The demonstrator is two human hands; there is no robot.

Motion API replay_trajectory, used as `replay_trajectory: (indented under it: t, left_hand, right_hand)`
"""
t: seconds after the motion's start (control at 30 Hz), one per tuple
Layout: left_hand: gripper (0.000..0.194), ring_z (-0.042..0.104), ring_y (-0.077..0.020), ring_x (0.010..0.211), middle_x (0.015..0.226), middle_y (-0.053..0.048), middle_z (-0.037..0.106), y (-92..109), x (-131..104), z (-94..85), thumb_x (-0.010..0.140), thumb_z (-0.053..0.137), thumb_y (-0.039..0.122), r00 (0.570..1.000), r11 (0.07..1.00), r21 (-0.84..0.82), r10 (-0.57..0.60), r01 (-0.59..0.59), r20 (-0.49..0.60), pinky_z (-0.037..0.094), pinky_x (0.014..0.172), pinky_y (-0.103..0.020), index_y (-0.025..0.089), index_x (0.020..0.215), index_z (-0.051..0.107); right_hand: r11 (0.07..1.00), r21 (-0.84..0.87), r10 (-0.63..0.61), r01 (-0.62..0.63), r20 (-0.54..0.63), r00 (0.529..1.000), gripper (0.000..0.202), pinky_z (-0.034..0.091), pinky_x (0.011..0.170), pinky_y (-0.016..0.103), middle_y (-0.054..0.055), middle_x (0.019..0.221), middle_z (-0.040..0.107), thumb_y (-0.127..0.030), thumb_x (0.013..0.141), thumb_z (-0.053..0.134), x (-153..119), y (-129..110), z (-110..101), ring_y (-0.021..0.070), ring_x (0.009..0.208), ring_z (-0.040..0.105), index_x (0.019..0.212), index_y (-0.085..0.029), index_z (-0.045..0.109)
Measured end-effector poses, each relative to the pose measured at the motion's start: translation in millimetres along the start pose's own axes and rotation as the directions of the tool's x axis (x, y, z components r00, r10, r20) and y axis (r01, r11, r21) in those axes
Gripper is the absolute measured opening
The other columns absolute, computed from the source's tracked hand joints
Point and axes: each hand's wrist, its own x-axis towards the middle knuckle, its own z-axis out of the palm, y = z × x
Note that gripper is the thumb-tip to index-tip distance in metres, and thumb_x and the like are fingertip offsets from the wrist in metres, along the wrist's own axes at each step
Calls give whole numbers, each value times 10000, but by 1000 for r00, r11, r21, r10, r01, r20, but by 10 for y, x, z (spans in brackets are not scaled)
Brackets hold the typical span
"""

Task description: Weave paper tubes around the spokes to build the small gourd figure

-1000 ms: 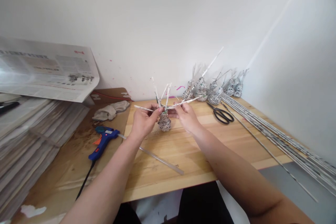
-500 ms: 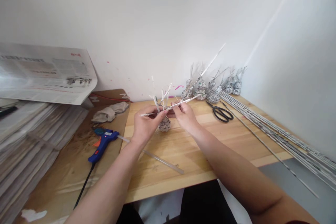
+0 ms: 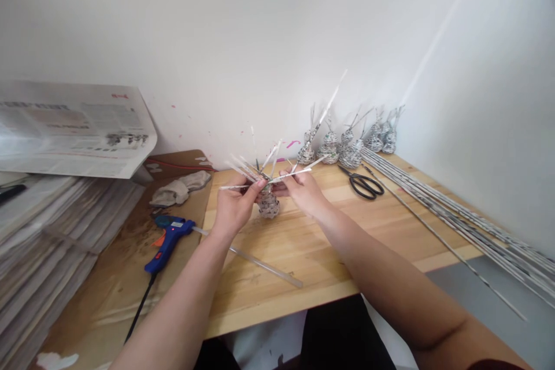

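Observation:
Between my hands, above the wooden table [image 3: 329, 248], is a small woven newspaper gourd [image 3: 269, 207], with several rolled-paper stakes [image 3: 274, 156] fanning out from its top. My left hand [image 3: 236, 201] is closed on the left side of its neck, thumb pressed at the base of the stakes. My right hand [image 3: 302, 191] pinches a paper tube at the right side of the neck; some of its fingers are hidden behind. One long paper tube [image 3: 328, 105] slants up and right from near my right hand.
Several finished woven gourds [image 3: 330, 147] stand along the wall at the back. Black-handled scissors [image 3: 365, 185] and long paper tubes [image 3: 437, 208] lie to the right. On the left are a blue glue gun [image 3: 170, 244], a glue stick [image 3: 264, 266], gloves [image 3: 176, 191] and stacked newspapers [image 3: 52, 243].
The stakes at the left now spread out leftward beside my left thumb. The long slanting tube has shifted left and stands steeper. Both hands keep hold of the gourd; the view has shifted slightly.

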Motion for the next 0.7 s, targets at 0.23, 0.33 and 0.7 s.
replay_trajectory:
  t: [0.23,0.33,0.7]
  left_hand:
    - [277,531,-108,573,663,-7,633,68,2,-35,827,661,417,999,982,181,47,-47,7,423,525,-211,142,830,693]
    - [293,512,-106,566,666,-12,641,66,0,-41,819,666,428,999,976,214,41,-41,2,393,513,-213,138,827,706]
    - [255,590,-143,627,717,-46,708,72,-11,-18,786,708,390,996,986,141,90,-90,5,450,570,-244,138,805,742]
  right_hand:
    - [997,-34,-67,68,21,998,282,566,618,269,6,791,690,-377,666,789,-96,-140,-10,158,751,682,819,-193,639]
    - [993,-36,-110,115,126,986,273,564,666,272,22,841,712,-375,669,791,-85,-131,-48,160,807,676,841,-186,698]
    - [815,-348,-479,463,44,877,129,517,712,312,39,828,695,-312,771,727,-118,-118,-14,169,782,639,730,-198,685]
